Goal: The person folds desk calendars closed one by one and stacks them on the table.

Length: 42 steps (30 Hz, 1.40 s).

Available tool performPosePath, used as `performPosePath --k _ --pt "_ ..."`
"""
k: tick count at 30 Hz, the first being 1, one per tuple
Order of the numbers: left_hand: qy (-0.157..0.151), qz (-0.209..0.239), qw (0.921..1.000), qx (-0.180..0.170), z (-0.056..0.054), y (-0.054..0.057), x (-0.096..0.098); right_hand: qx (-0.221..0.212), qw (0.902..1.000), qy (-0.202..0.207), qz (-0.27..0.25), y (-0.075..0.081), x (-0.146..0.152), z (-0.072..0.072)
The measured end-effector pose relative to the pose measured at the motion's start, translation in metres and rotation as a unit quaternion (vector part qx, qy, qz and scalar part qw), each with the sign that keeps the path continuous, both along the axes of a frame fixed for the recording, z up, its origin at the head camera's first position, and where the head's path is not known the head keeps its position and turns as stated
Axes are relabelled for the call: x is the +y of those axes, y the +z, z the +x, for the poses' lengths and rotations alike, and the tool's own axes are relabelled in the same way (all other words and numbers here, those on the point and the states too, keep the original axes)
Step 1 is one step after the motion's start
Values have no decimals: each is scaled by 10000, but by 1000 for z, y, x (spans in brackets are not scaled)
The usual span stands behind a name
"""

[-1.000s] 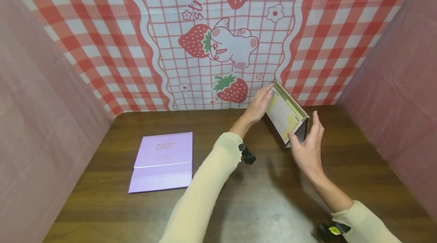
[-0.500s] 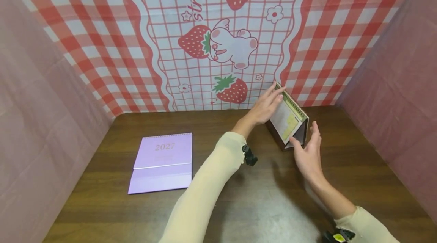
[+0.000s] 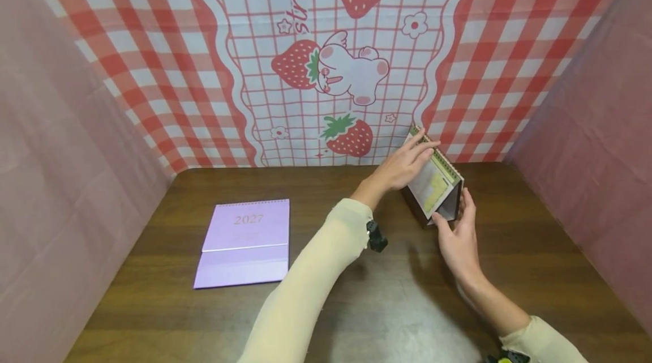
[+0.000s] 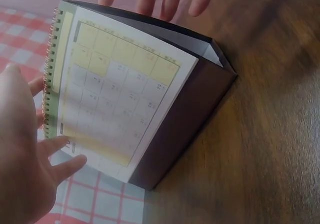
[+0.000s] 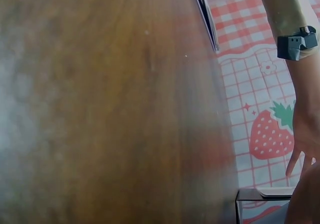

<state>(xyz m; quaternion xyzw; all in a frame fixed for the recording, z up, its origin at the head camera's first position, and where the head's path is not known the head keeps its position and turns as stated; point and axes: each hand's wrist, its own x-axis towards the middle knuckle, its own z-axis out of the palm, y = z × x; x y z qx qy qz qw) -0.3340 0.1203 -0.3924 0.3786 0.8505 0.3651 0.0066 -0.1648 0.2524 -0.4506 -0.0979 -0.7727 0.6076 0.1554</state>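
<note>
A desk calendar with a green top strip and a spiral binding stands tent-like at the table's back right. Across its upper front, near the spiral, lies my left hand with fingers extended. The left wrist view shows the dated page and dark stand, with that hand beside the binding. My right hand is around the calendar's right end, thumb in front and spread fingers behind. Whether it touches is unclear. In the right wrist view only the calendar's edge shows.
A purple 2027 desk calendar lies on the left of the wooden table. Behind stands a red-and-white strawberry cloth. Pink cloth hangs along both sides.
My left hand has slid rightward along the calendar's upper front from its left end. My right hand's fingers have lowered and come closer to its right end. The calendar looks nearly unmoved.
</note>
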Motion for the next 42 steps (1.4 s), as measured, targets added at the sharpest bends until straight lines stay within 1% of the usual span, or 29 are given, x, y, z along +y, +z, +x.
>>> performPosePath --k 4,9,16,20,24,28,33,36,40,42 --pt "7 -110 9999 84 0 1 1 -57 10000 -29 -41 -1 0 0" --pt "55 -232 9997 112 2 1 1 -9 10000 -42 -45 -2 0 -3" --pt "98 -221 9997 60 3 2 1 20 9999 -130 4 -3 3 -6" --pt "106 -209 9997 103 3 2 2 71 9999 -128 10 -3 4 -6" --pt "137 -231 9996 105 2 3 2 77 9994 -201 254 -2 5 -6" --pt "202 -298 9993 36 3 6 4 74 9982 -272 534 0 6 -5" --pt "235 -317 9992 -50 3 8 4 195 9974 -295 632 3 9 -4" --pt "234 -320 9992 -63 3 8 4 117 9963 -432 727 4 11 -4" --pt "237 -317 9992 -99 2 7 5 -6 9931 -740 914 5 14 -5" --pt "234 -308 9992 -120 1 7 5 96 9916 -838 976 5 16 -6"
